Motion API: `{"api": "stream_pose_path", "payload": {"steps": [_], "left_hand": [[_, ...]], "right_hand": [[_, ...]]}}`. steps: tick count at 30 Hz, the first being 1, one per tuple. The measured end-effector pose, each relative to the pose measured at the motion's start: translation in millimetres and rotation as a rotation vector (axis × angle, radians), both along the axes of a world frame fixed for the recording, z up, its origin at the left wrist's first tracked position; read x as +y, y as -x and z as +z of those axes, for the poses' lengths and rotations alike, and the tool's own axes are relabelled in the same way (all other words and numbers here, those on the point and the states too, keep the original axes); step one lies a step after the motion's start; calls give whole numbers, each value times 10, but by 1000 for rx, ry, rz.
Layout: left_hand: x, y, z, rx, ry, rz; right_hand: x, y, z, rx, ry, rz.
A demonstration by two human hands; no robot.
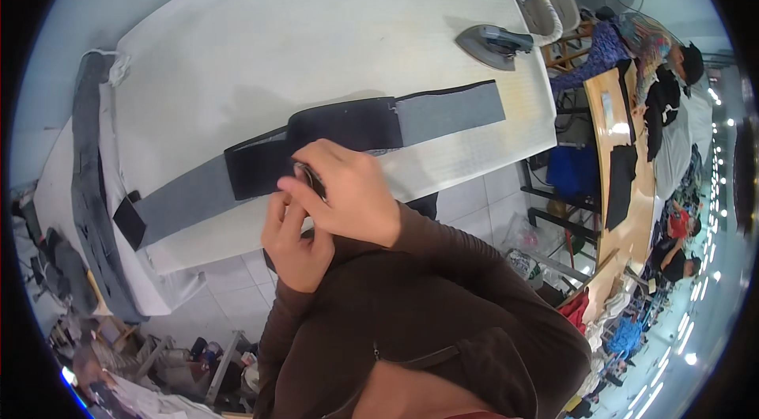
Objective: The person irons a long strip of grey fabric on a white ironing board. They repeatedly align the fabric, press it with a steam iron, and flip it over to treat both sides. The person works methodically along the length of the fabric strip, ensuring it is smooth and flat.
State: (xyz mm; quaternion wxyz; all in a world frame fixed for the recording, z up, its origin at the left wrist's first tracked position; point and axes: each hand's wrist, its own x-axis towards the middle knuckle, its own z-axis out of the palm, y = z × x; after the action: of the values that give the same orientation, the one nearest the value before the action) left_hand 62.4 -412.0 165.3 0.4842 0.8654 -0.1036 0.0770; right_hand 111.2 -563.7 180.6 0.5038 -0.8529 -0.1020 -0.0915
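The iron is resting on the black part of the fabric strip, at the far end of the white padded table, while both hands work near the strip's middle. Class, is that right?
Not quite. The head view shows the iron sitting on the bare white padded table, apart from the fabric strip. The rest holds: the left hand and right hand are together near the strip's middle.

The only view comes from a head camera that looks steeply down and close onto the person's own hands, with the white padded table stretching far and left (its straight edges bend strongly) and a workshop hall at right.
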Motion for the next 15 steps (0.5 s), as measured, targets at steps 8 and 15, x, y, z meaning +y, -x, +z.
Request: {"api": "stream_pose_path", "payload": {"steps": [8,15], "left_hand": [[1359,-435,-34,-16,214,29],[2147,-437,-297,425,17,-145]], "right_hand": [[566,-36,758,-384,89,175],[1064,199,1881,-660,-415,330]]}}
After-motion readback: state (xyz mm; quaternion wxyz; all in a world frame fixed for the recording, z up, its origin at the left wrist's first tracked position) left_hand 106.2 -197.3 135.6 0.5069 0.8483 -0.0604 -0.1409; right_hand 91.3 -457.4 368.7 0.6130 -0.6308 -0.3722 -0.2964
